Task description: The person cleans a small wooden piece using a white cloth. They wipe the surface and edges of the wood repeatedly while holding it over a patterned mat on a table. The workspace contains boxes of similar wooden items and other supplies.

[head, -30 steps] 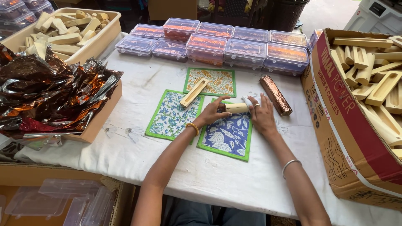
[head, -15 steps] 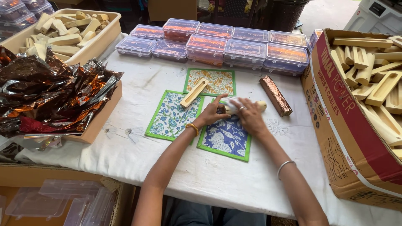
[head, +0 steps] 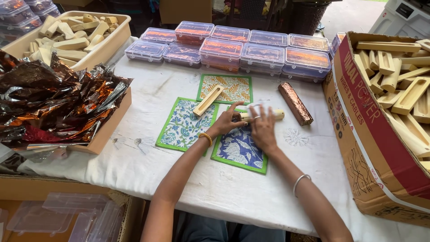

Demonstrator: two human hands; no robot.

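Note:
My left hand [head: 228,122] and my right hand [head: 262,127] meet over a pale wooden stick [head: 277,114] with clear wrap around it, above a blue patterned mat with green border [head: 237,150]. Both hands grip that stick; its right end pokes out past my right fingers. A second wooden piece [head: 208,100] with a slot lies diagonally across the light blue floral mat [head: 181,126] and the orange leaf mat [head: 228,86]. A copper foil-wrapped bar [head: 295,103] lies to the right of my hands.
Clear lidded plastic boxes [head: 251,47] line the far edge of the white table cloth [head: 233,192]. A large cardboard box of wooden pieces [head: 394,80] stands right; a tray of wooden blocks [head: 71,36] and crumpled foil sheets [head: 49,103] left. Empty clear boxes [head: 67,215] lie bottom left.
My right hand has slid left over the wooden stick and now covers more of it. My left hand stays at its left end.

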